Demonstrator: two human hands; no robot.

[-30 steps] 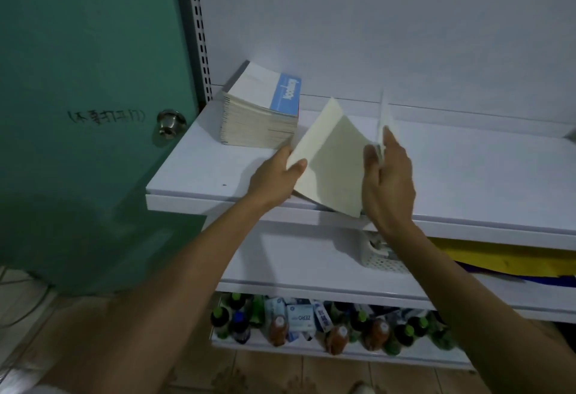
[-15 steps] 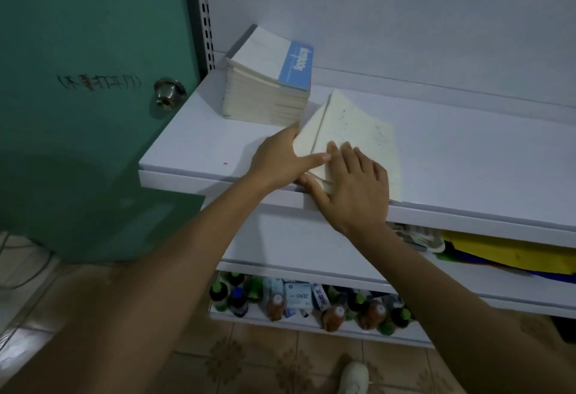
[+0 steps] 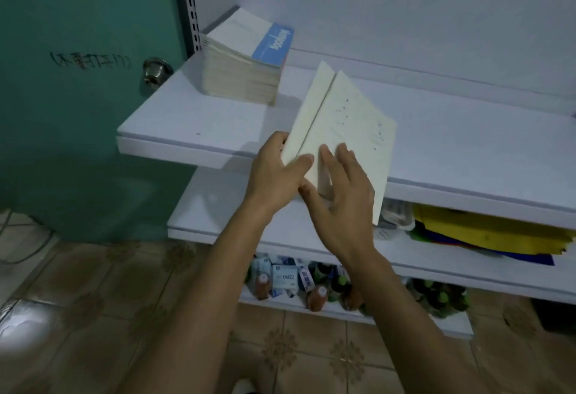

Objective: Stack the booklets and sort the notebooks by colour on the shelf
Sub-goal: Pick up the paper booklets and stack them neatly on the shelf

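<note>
A cream booklet (image 3: 349, 125) lies open and tilted over the front edge of the top white shelf (image 3: 193, 119). My left hand (image 3: 277, 172) grips its near left corner, thumb on top of the page. My right hand (image 3: 343, 188) rests on the right page with straight fingers, its thumb under the near edge. A tall stack of booklets (image 3: 243, 66) with a blue and white cover on top stands at the shelf's back left, apart from both hands.
A green door (image 3: 78, 81) with a metal knob (image 3: 154, 74) stands left of the shelf unit. The middle shelf holds yellow and blue sheets (image 3: 486, 234) at the right. Bottles and cartons (image 3: 299, 281) crowd the bottom shelf. Tiled floor lies below.
The booklet went from held up open, to pressed flat on the shelf, to lifted and tilted over the front edge. Both hands have drawn back toward me with it.
</note>
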